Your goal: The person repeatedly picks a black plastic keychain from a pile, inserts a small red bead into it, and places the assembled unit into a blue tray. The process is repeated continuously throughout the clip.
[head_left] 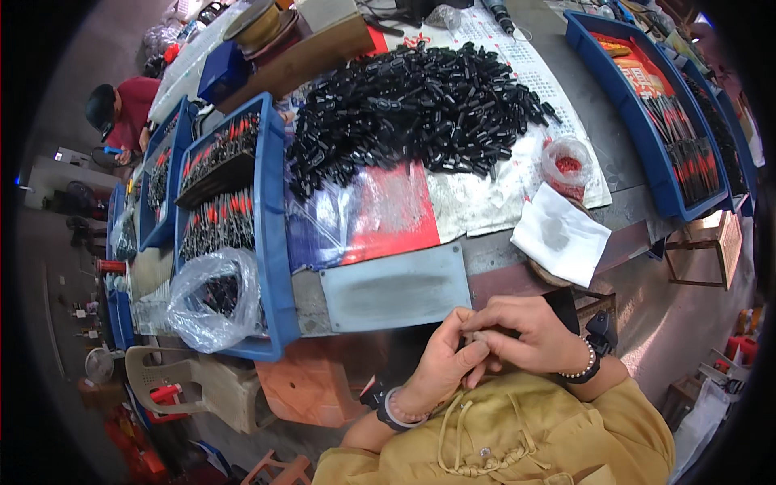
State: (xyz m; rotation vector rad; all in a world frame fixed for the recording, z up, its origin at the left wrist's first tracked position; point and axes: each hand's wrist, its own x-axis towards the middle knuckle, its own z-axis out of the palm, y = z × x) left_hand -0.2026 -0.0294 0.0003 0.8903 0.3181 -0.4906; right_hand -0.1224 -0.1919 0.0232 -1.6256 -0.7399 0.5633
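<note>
Two hands [529, 333] together, grip and contents indiscernible, near one pale-blue plate [396, 289], one white sheet [575, 252]

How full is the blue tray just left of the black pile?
Well filled: black and red parts line much of the blue tray, with a clear plastic bag at its near end.

Flat, smudged blue-grey plate [396, 288]

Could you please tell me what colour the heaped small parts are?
The heaped small parts are black, seen best in the head view.
</note>
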